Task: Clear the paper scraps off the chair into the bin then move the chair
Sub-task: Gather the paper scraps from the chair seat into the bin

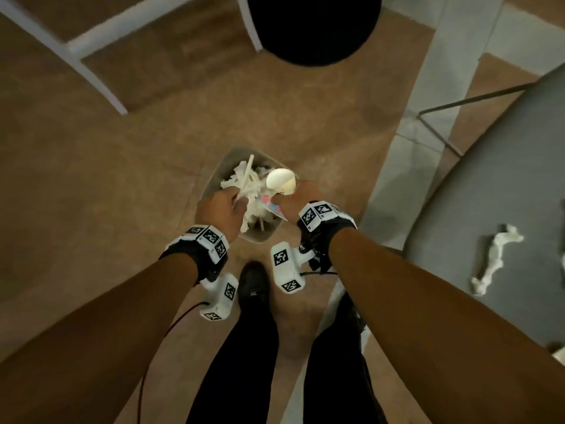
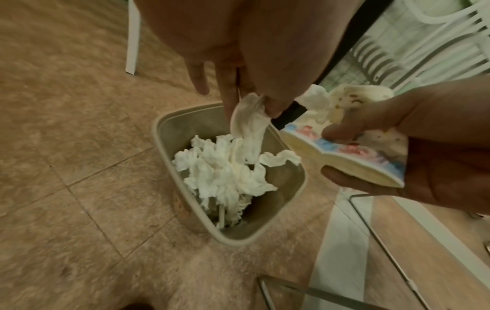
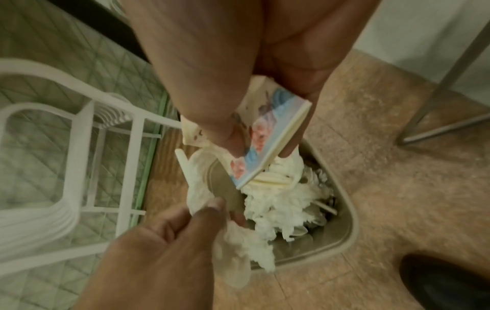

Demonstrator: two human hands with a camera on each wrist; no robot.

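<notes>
A beige bin (image 1: 214,175) stands on the floor below both hands, filled with white paper scraps (image 2: 225,167). My left hand (image 1: 237,203) pinches a white paper scrap (image 2: 249,121) that hangs over the bin's mouth. My right hand (image 1: 284,194) grips a small pale card with pink and blue print (image 2: 344,161) and some crumpled paper (image 2: 315,100), held above the bin's right rim. In the right wrist view the card (image 3: 275,117) sits between thumb and fingers. The grey chair seat (image 1: 504,194) is at the right, with one twisted white scrap (image 1: 495,258) lying on it.
A round black stool (image 1: 315,26) stands ahead of the bin. White frame legs (image 1: 91,71) cross the top left. A white plastic chair (image 3: 79,146) stands beyond the bin. Thin metal chair legs (image 1: 443,123) are near the wall. My shoe (image 1: 252,280) is just behind the bin.
</notes>
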